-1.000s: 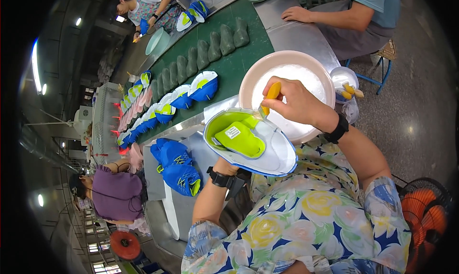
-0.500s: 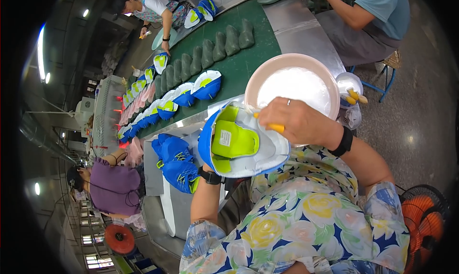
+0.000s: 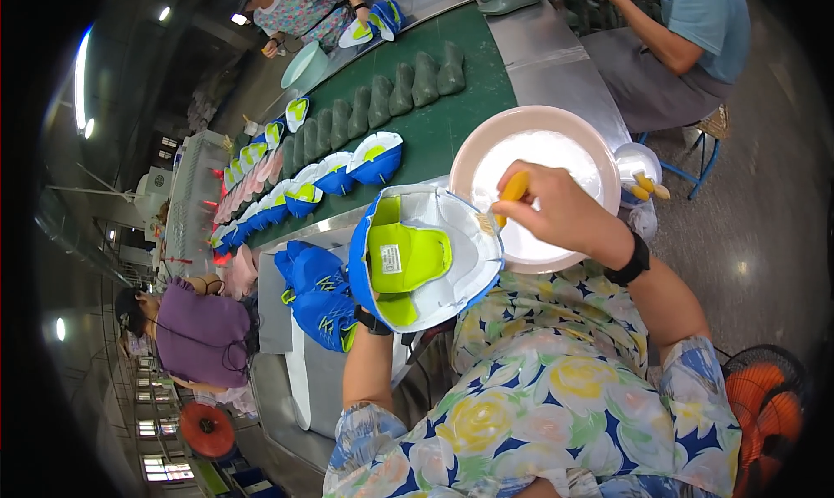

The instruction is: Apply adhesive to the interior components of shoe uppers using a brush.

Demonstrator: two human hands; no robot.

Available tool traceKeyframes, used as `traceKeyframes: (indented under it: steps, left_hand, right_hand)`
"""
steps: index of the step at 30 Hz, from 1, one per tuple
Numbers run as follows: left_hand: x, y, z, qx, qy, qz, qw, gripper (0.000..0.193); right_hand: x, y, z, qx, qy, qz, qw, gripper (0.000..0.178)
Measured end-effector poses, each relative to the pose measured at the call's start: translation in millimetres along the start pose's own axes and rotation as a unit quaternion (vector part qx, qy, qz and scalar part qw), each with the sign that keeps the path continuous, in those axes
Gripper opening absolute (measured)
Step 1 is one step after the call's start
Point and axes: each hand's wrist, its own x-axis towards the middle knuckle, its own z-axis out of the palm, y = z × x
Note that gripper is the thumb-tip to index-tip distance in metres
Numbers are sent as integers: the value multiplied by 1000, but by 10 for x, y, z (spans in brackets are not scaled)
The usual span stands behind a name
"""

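Note:
A blue shoe upper [image 3: 452, 287], with white lining and a lime-green inside, faces up in front of me. My left hand [image 3: 372, 310] holds it from below and behind; its fingers are mostly hidden by the upper. Between the fingers of my right hand [image 3: 560, 204] is a yellow-handled brush [image 3: 514, 187], its pale bristles at the upper's right rim. Just beyond that hand stands a pink basin [image 3: 470, 144] of white liquid [image 3: 556, 161]. More blue uppers [image 3: 320, 303] lie on the table left of my left hand.
A green conveyor belt [image 3: 473, 81] carries rows of blue uppers [image 3: 377, 159] and dark shoe lasts [image 3: 380, 98]. Right of the basin, a small tub [image 3: 638, 164] holds yellow-handled brushes. Co-workers are across the belt, at left and at upper right. A fan [image 3: 769, 402] stands low right.
My right hand has lifted and turned, bringing the bristles to the upper's rim. The upper has shifted slightly left. Across the belt, a co-worker's hand has moved from the row to the uppers farther right.

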Motion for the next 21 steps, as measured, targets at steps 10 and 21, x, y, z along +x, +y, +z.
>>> traceKeyframes:
  steps: [10, 21]
  left_hand:
    - [86, -160, 26, 41, 28, 28, 998, 35]
    - [5, -104, -215, 86, 80, 61, 991, 33]
  right_hand:
    - [251, 23, 52, 38, 95, 16, 995, 23]
    - [-123, 682, 104, -155, -10, 2, 988, 19]
